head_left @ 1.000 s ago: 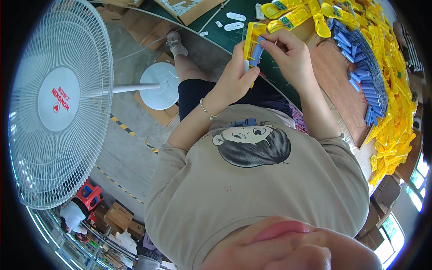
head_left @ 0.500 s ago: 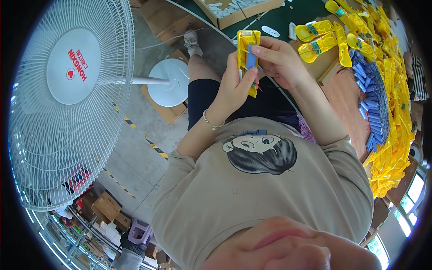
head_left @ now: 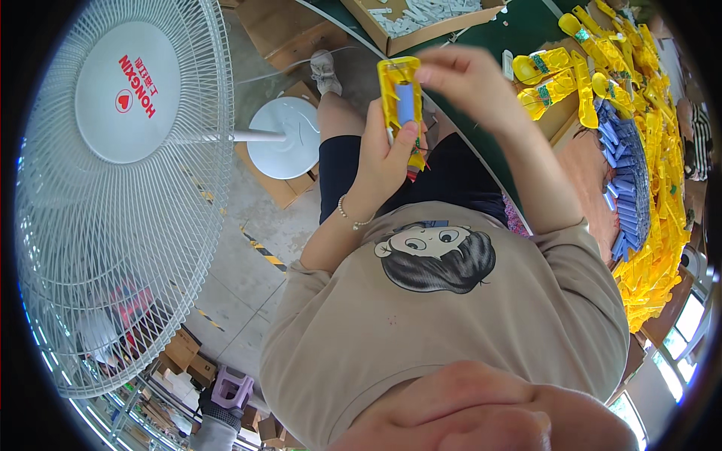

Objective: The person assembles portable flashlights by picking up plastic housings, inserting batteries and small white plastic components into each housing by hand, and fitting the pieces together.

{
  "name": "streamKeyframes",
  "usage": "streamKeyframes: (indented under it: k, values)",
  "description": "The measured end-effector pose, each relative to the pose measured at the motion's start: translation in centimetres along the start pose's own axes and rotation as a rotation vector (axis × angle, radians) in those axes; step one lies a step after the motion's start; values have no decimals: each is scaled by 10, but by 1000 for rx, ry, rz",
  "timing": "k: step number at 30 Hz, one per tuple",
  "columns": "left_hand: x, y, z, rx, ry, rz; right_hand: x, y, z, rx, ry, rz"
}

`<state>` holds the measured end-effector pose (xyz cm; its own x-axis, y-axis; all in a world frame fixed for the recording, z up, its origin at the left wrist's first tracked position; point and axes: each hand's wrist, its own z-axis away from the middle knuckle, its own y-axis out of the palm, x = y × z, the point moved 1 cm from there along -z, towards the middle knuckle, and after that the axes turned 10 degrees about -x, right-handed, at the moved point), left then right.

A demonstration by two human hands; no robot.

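My left hand (head_left: 383,154) is closed round the lower part of a long yellow plastic housing (head_left: 389,84), held upright above my lap. A blue cylindrical battery cell (head_left: 405,102) lies lengthwise inside its open face. Beneath my thumb, red wires and a bit of green stick out at the lower end. My right hand (head_left: 477,89) is beside the housing's upper right edge, its thumb side nearest the rim. Motion smears its fingers, so I cannot make out whether they pinch anything.
On the green table (head_left: 502,161) stands a cardboard tray (head_left: 444,28) of small white parts. Yellow housings (head_left: 545,66) lie to the right, by a row of blue cells (head_left: 624,188) and a big yellow pile (head_left: 662,248). A white fan (head_left: 128,98) fills the left side.
My right hand has come off the blue cell and shifted up and right. The housing has moved slightly left, still in my left hand, and its inside shows more fully.
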<state>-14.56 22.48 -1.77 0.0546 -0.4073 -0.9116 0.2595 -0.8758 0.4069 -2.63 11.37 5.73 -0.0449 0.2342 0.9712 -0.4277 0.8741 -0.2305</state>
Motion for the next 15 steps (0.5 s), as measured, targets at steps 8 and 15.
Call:
streamKeyframes:
  k: [8,15]
  values:
    - [5,0,-6,-28,-81,179,21,-5,-127,50,-385,1083]
    - [3,-10,1,-118,-74,103,-11,2,-151,257,-319,1035]
